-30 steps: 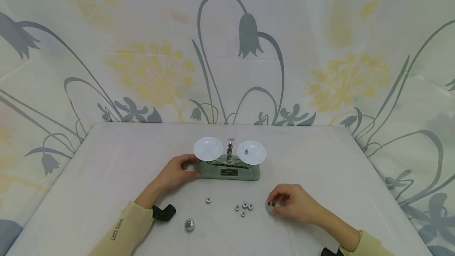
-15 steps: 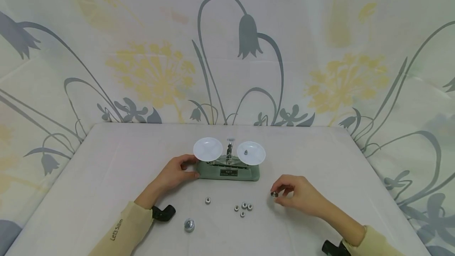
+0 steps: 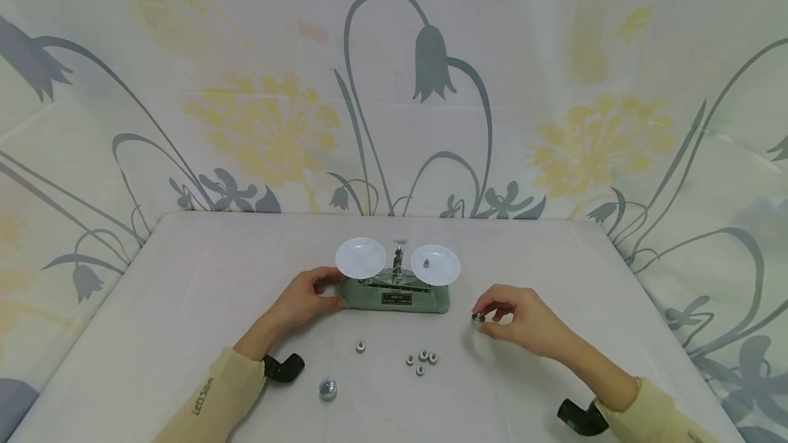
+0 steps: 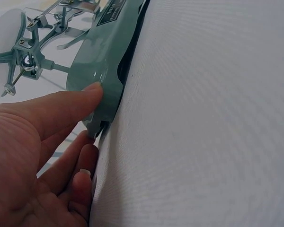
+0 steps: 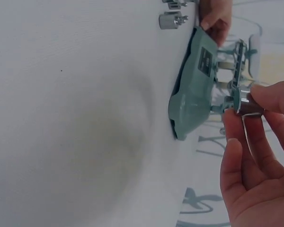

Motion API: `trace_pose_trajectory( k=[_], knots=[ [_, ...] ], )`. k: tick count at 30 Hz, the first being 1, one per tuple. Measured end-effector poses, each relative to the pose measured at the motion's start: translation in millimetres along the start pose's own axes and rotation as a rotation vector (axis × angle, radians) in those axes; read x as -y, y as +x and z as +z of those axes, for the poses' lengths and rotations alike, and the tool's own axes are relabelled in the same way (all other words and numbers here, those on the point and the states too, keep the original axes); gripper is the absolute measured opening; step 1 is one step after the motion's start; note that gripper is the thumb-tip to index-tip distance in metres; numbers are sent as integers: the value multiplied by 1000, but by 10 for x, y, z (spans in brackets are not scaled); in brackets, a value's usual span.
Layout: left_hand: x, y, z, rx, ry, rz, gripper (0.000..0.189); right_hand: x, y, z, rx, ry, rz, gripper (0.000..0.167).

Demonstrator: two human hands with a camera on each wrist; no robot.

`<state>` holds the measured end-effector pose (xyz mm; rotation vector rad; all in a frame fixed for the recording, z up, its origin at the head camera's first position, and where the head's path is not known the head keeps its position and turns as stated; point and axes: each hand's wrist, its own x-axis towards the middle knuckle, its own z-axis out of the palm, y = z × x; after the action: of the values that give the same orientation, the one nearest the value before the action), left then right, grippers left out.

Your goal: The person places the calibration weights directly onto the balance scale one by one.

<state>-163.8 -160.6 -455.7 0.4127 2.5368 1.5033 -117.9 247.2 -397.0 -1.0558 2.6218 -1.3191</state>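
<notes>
A green two-pan balance scale [image 3: 397, 297] stands at the table's middle. Its left pan [image 3: 360, 258] looks bare, and one small weight [image 3: 427, 263] sits on the right pan [image 3: 440, 274]. My left hand [image 3: 308, 298] grips the left end of the base. In the left wrist view its thumb [image 4: 80, 97] lies on the green front and the fingers curl behind the end. To the right of the scale, my right hand [image 3: 520, 320] pinches a silver cylindrical weight [image 5: 248, 104] between thumb and fingertips, held above the table.
Several small silver weights [image 3: 423, 355] lie grouped in front of the scale. A single weight [image 3: 360, 346] sits left of them, and a larger one [image 3: 329, 389] is nearer the front. The white tablecloth [image 3: 234, 251] meets a floral curtain [image 3: 394, 122] at the back.
My right hand has lifted the weight off the table and carried it back and slightly right. The left hand keeps its grip on the base.
</notes>
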Motion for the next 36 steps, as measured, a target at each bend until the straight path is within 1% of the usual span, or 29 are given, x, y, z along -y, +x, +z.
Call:
trace_pose_trajectory(
  k=[7, 14, 23, 27, 29, 33, 36],
  knots=[
    [19, 5, 3, 2, 3, 13, 52, 40, 75, -66, -18, -16, -14, 28],
    [13, 9, 8, 4, 7, 11, 52, 58, 162, -118, -22, -18, -4, 29],
    [1, 10, 3, 7, -2, 9, 52, 114, 271, -171, -27, -26, -17, 24],
    [11, 14, 4, 4, 2, 11, 51, 144, 323, -198, -32, -24, -12, 23],
    [20, 15, 3, 3, 12, 24, 51, 141, 350, -214, -34, -28, -2, 23],
    [33, 11, 3, 1, 22, 27, 52, 122, 411, -243, -34, -37, 11, 23],
    [32, 6, 5, -2, 17, 12, 52, 116, 464, -259, -29, -43, 19, 23]
  ],
)
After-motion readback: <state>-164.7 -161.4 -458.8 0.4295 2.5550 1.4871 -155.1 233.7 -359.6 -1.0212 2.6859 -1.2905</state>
